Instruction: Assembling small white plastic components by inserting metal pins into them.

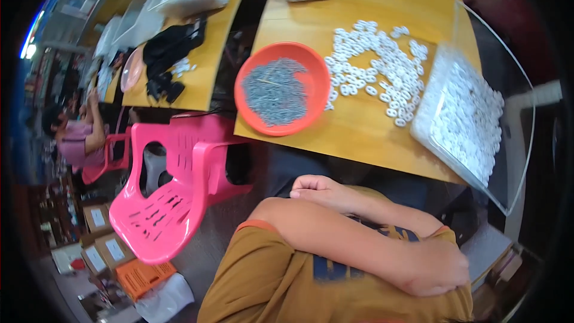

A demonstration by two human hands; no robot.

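Resting crossed over the brown shirt, the forearms are lying back from the tabletop, and neither hand is touching the parts there. The right hand is lying beside the left elbow, its fingers loosely curled and pressed together, pinching nothing that shows. The left hand is lying across at the person's right side; its fingers are hiding, so I cannot tell how they are set.

Near the right hand, the orange-red basin is sitting at the tabletop's left edge, holding thin grey pins (nails or screws, too small to tell). White oval rings are spreading in a loose layer to its right, and a clear plastic box heaped with white pieces is standing beside them.

Handling these well is probably calling for uncrossed arms and a light fingertip pinch, one ring or pin at a time. Pins are likely tangling and perhaps pricking, so picking from the pile's margin is looking wiser than digging in.
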